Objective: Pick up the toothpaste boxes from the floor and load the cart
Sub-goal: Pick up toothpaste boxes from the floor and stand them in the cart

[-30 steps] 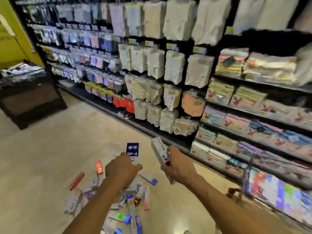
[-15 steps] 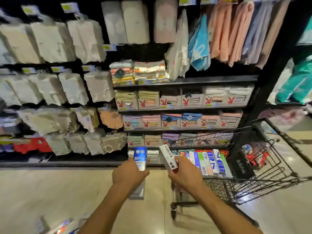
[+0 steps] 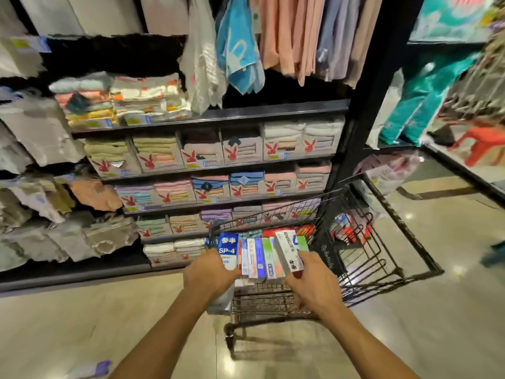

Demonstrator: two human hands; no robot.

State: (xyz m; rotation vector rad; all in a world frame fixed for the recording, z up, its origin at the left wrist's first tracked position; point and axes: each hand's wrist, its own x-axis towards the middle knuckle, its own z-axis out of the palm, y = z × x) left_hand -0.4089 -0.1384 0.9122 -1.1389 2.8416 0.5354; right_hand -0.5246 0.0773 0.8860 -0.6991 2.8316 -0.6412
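boxes (image 3: pixel 228 250) have apparently reached the cart (image 3: pixel 259 298).

Box print
"参半 SP-4" on the blue-topped toothpaste box (image 3: pixel 228 249); "参半" on the white toothpaste box (image 3: pixel 288 250) at its 3 o'clock.

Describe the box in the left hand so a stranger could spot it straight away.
Find the black wire cart by the towel shelves. Left of the boxes standing in it, the left hand holds an upright toothpaste box. Only its blue top reads SP-4.
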